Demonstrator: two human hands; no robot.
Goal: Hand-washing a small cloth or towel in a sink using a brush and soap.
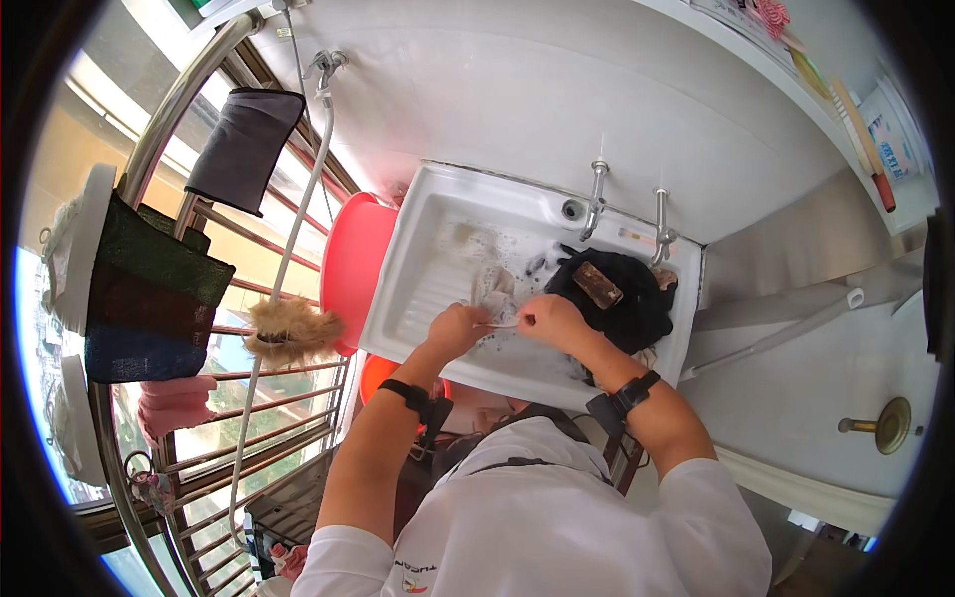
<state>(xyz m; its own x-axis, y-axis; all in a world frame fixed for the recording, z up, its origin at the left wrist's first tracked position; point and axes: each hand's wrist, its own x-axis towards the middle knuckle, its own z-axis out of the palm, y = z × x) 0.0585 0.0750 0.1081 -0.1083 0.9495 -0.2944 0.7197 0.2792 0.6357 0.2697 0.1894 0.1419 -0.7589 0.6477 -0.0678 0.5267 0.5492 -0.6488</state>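
Observation:
Both hands are over a white laundry sink with a ribbed washboard slope on its left. My left hand pinches one end of a wet, pale cloth. At the other end of its edge, my right hand grips the same cloth, so a strip is stretched between the two. The rest of the cloth hangs into sudsy water. Just right of my right hand lies a heap of wet black fabric. A brown block, perhaps laundry soap or a brush, rests on top of it.
Two metal taps stand at the sink's back edge. Left of the sink is a red plastic basin. A pale hose runs down beside the window rails, where cloths hang. A shelf juts out upper right.

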